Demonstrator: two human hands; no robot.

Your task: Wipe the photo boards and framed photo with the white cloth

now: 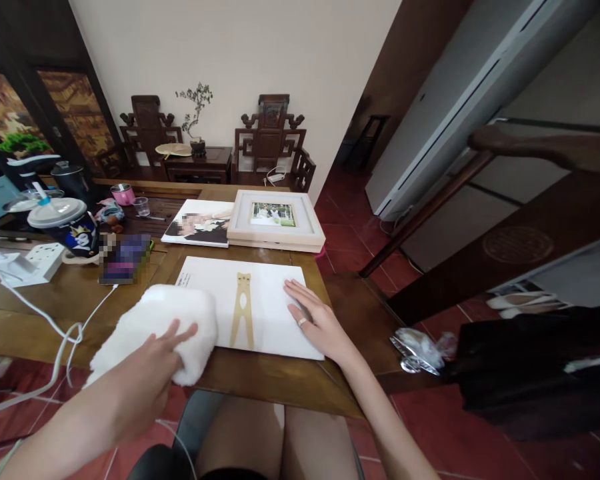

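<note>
My left hand [163, 367] is on a fluffy white cloth [145, 320], two fingers lying over its top and the others bent into the pile. The cloth covers the left end of a flat white board [280, 313] and hangs past the table's front edge. My right hand [317, 320], wearing a ring, lies flat with fingers stretched out on the board's right end. Between the hands, the board carries a tan, two-legged shape [243, 310] with a cat-eared top and an oval opening.
Behind the board, a framed photo [275, 217] rests partly against a printed picture [200, 223] on the wooden table [260, 373]. To the left are a lidded cup [70, 223], a phone [125, 260], a power strip [40, 260] and white cables [73, 333]. A wooden chair [505, 247] stands right.
</note>
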